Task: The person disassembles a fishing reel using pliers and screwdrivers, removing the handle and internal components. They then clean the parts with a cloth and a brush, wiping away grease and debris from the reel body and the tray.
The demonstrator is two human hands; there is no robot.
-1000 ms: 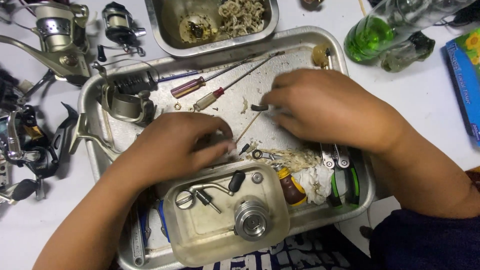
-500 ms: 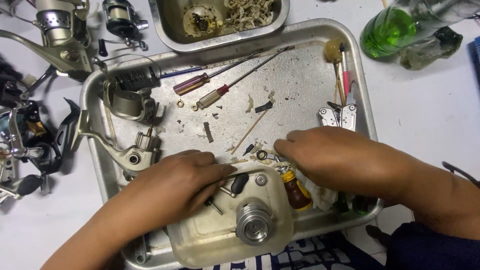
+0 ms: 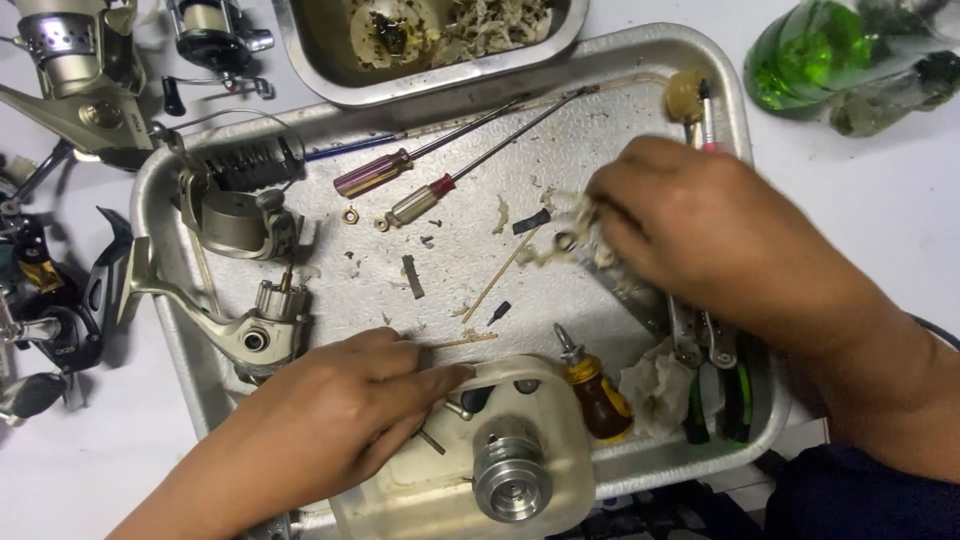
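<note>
The right hand (image 3: 700, 225) pinches a grimy wad of tissue (image 3: 575, 235), its fingertips half hidden in it; pliers (image 3: 715, 375) vanish beneath its wrist. The left hand (image 3: 340, 420) grips the rim of a clear plastic tub (image 3: 550, 400) holding a metal spool (image 3: 512, 480) (tub cut off below); both lie in the steel tray (image 3: 460, 100); beyond, a smaller tray (image 3: 330, 60) of dirty scraps.
</note>
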